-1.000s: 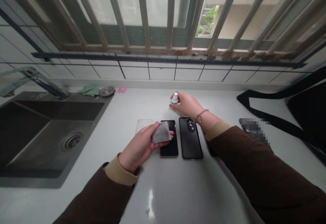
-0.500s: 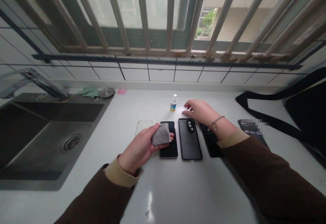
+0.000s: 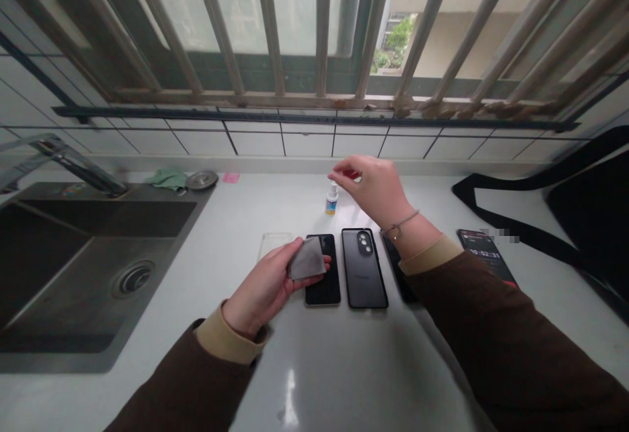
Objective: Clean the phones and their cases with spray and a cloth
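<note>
My left hand (image 3: 278,271) is closed on a folded grey cloth (image 3: 307,260), held above a dark-screened phone (image 3: 328,291). Behind the phones stands a small white spray bottle (image 3: 331,204) with a blue and yellow label, upright on the counter. My right hand (image 3: 376,186) is over the bottle's top right side, thumb and finger drawn together at its white top. Whether they touch the top or hold something small cannot be made out. A black phone case (image 3: 364,278) lies right of the phone. Another dark device (image 3: 397,268) is partly hidden under my right wrist.
A clear case (image 3: 273,243) lies partly behind my left hand. On the right are a phone showing a timer (image 3: 486,255) and a black strap (image 3: 511,222). The sink (image 3: 111,317) is at left, with a green cloth (image 3: 168,179) and a metal drain cover (image 3: 201,181) behind it.
My right hand has risen from the counter beside the bottle and moved left over its top, its fingers coming together. My left hand keeps the cloth in nearly the same place.
</note>
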A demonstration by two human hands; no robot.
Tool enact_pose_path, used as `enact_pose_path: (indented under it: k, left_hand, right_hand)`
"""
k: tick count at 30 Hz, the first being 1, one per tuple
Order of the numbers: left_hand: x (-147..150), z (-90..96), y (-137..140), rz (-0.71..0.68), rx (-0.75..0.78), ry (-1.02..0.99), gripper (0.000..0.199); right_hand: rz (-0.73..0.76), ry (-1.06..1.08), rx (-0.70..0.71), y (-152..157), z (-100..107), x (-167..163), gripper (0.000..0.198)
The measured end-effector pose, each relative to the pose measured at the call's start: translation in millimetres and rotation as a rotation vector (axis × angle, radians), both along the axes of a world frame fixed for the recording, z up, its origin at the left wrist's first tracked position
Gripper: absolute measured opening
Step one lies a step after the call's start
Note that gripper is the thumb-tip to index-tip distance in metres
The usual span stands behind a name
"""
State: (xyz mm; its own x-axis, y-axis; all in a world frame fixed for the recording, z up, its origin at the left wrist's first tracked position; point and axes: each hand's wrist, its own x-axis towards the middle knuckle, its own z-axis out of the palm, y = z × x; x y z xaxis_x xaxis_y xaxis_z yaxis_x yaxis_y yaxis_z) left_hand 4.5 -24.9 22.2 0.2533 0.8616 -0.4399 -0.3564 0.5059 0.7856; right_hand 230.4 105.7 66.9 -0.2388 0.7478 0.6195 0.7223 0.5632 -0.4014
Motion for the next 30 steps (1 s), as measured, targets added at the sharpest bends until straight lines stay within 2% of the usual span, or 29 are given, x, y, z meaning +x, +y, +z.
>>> enact_pose_path:
  k: [3, 6, 10, 15, 19, 24, 27, 30]
  left_hand:
    - [-0.2, 0.8, 0.4, 0.009, -0.002, -0.001, 0.033]
    - [-0.8, -0.2, 0.2, 0.006, 0.003, -0.006, 0.033]
    - [-1.2, -2.6, -0.4, -0.001, 0.011, -0.018, 0.031]
    - [-0.2, -2.2, -0.5, -0.002, -0.017, -0.037, 0.031]
    - [-0.4, -0.2, 0.4, -0.01, -0.017, -0.063, 0.033]
    - [-0.4, -0.3, 0.9, 0.008, 0.005, -0.069, 0.037]
    - [0.5, -1.1, 0.1, 0.0, 0.02, -0.092, 0.039]
    - [0.9, -0.1, -1.3, -0.007, 0.031, -0.109, 0.041]
  right_hand:
    - [0.036, -0.089, -0.007, 2.5, -6.8, -7.0, 0.01]
    - [0.028, -0.136, -0.078, 3.7, -22.3, -8.8, 0.006]
    - [0.022, -0.091, -0.138, -2.9, -44.7, -10.5, 0.023]
    - [-0.039, 0.007, -0.138, -13.2, -57.8, -14.7, 0.017]
    - [-0.033, 0.012, -0.139, -14.9, -56.8, -18.8, 0.017]
    - [-0.038, -0.021, -0.161, -15.9, -50.3, -21.1, 0.027]
    - [-0.04, -0.077, -0.181, -18.0, -40.6, -19.3, 0.033]
    - [-0.024, -0.07, -0.143, -26.6, -25.2, -14.6, 0.036]
